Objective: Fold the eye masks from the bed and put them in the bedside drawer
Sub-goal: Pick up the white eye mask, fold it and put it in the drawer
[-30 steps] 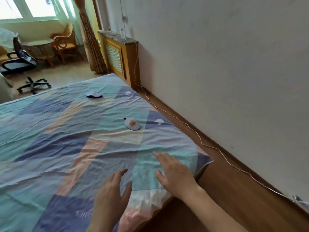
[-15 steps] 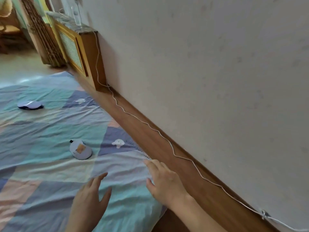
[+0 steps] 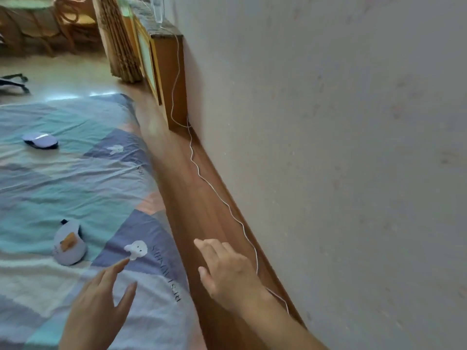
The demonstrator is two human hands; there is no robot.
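Two eye masks lie on the patchwork bed sheet (image 3: 75,188). The nearer eye mask (image 3: 68,243) is pale blue with an orange patch and looks folded over. A second, darker eye mask (image 3: 40,140) lies farther back on the left. My left hand (image 3: 101,306) hovers over the sheet, fingers spread, a short way right of and below the nearer mask. Over the wooden floor strip beside the bed, my right hand (image 3: 225,271) is also spread and holds nothing. No bedside drawer is visible.
A white cable (image 3: 199,174) runs along the wooden floor strip (image 3: 192,203) by the wall (image 3: 341,147). A wooden cabinet (image 3: 164,72) stands against the wall at the far end, beside a curtain (image 3: 118,41). Chairs stand at the back left.
The view has swung right and forward along the bed. Both hands have advanced; my right hand has left the sheet and now hangs over the floor strip. The masks lie unmoved.
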